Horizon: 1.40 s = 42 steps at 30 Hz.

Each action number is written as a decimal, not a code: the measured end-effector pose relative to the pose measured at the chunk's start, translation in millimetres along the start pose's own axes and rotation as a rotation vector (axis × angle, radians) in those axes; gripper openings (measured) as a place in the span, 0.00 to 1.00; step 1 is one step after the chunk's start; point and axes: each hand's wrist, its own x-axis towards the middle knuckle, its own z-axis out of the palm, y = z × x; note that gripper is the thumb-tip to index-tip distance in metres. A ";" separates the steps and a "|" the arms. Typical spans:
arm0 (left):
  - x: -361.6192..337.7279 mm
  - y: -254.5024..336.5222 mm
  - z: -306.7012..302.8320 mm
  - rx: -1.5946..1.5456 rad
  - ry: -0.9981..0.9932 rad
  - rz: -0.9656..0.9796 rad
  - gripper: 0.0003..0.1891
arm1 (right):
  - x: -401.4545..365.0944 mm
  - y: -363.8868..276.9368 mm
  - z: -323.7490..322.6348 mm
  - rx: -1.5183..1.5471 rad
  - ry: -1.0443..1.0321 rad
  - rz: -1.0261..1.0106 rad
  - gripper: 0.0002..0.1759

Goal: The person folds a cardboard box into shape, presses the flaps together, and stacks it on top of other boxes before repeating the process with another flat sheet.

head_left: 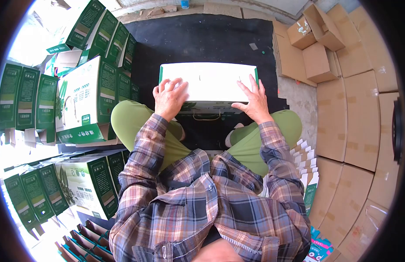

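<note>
In front of my crossed legs stands a carton [211,83] with a bright white upper face and green edges. A cord handle [207,118] shows on the side of it nearest me. My left hand [169,97] rests on the left part of the white face, its fingers slightly bent and apart, with nothing gripped. Over the right edge lies my right hand [255,98], thumb and fingers spread against the carton. A small slit is visible in the white face between the hands. The carton's far side and underside are hidden.
Black sheeting [198,39] covers the floor. Printed green-and-white cartons [82,94] stand in rows on my left, with more below [87,185]. Brown cardboard boxes [359,118] line the right, with opened small boxes [318,63] at the back. Folded carton pieces [305,163] sit beside my right hip.
</note>
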 end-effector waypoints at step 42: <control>9.6 -65.4 -3.7 -1.693 0.109 -0.687 0.16 | 13.2 83.1 8.6 1.444 0.178 0.494 0.26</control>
